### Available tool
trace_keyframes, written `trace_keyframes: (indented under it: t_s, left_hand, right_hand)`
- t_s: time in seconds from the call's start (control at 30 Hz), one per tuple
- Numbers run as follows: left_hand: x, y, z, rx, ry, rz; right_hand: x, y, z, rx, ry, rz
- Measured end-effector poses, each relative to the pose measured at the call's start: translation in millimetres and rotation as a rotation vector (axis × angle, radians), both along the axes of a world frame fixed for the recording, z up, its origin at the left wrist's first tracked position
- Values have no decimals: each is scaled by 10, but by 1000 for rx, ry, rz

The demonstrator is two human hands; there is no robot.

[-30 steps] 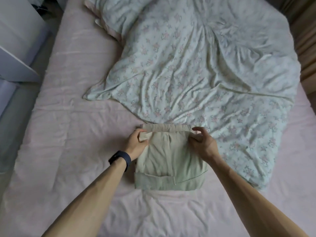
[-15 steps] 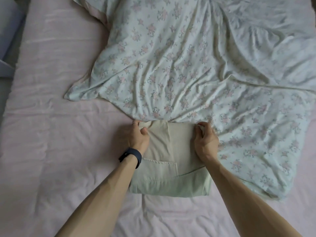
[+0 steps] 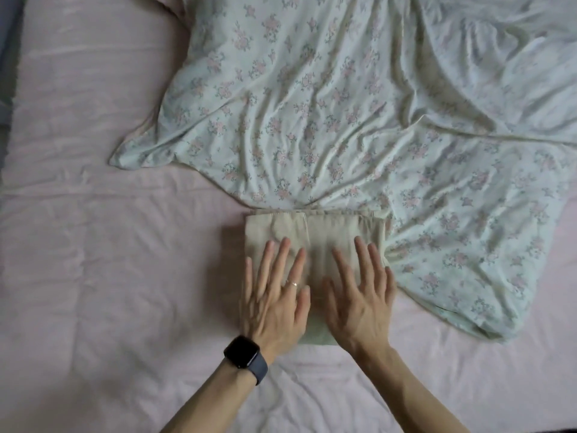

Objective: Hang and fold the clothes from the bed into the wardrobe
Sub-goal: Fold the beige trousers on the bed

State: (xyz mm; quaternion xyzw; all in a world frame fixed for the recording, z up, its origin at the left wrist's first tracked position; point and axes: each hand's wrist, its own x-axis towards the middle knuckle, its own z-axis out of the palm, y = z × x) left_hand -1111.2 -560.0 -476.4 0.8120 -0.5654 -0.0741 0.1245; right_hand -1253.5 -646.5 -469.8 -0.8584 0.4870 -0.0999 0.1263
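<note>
Folded beige garment [image 3: 315,235] lies on the bed [image 3: 93,260] against the floral duvet [image 3: 312,104]; left hand [image 3: 274,301] and right hand [image 3: 359,301] press it flat, fingers spread, nothing gripped. Folding looks finished; the wardrobe trip remains

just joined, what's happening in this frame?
A person leans over a bed, both palms flat on a folded beige garment. The left hand, with a watch on its wrist, and the right hand press down side by side with fingers spread, apparently smoothing the fold. The garment lies on the pink sheet, its far edge against a floral duvet. The folding looks about done. No wardrobe is in view.
</note>
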Motion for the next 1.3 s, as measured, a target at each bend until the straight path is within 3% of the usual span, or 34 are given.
trace_keyframes:
  t_s: [0.07, 0.17, 0.3, 0.6, 0.87, 1.07, 1.3]
  left_hand:
    - [-96, 85, -147, 112, -79, -36]
    - [32, -36, -407, 131, -102, -31]
    - [201, -231, -706, 162, -108, -1]
    - [358, -405, -996, 83, -95, -20]
    - [411, -359, -914, 145, -58, 17]
    - [133, -72, -658, 193, 91, 433]
    - [223, -113, -473, 193, 384, 430]
  right_hand:
    - [-41, 158, -93, 75, 72, 126]
    - [11, -33, -313, 158, 195, 118]
    - [99, -382, -619, 127, 310, 162]
    - [205, -595, -991, 105, 245, 66]
    - [244, -565, -865, 201, 261, -6]
    - [108, -110, -623, 275, 215, -298]
    - [21, -38, -438, 359, 160, -307]
